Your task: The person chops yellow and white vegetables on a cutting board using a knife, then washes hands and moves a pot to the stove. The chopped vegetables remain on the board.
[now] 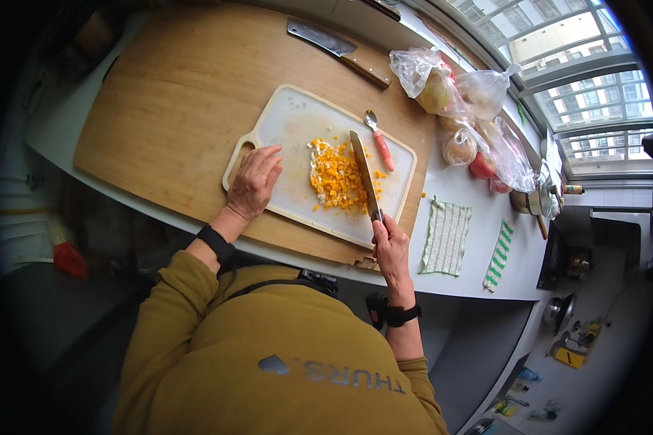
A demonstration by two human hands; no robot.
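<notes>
My right hand [392, 247] grips the handle of a kitchen knife [363, 168], whose blade lies along the right part of a chopped orange and white food pile [334, 174]. The pile sits on a white plastic cutting board [296, 122] with a beige rim. My left hand [254, 179] rests by the board's handle hole, fingers spread and holding nothing. To the right of the blade, a spoon [381, 144] with a pink handle lies on the board. A few orange bits are scattered around the knife.
Under the plastic board is a large wooden board [168, 103]. A cleaver [340, 51] lies at its back edge. Plastic bags of produce [462, 103] stand by the window. Two green-and-white cloths, one wide [446, 236] and one narrow [499, 255], lie on the white counter. A lidded pot [528, 201] stands farther right.
</notes>
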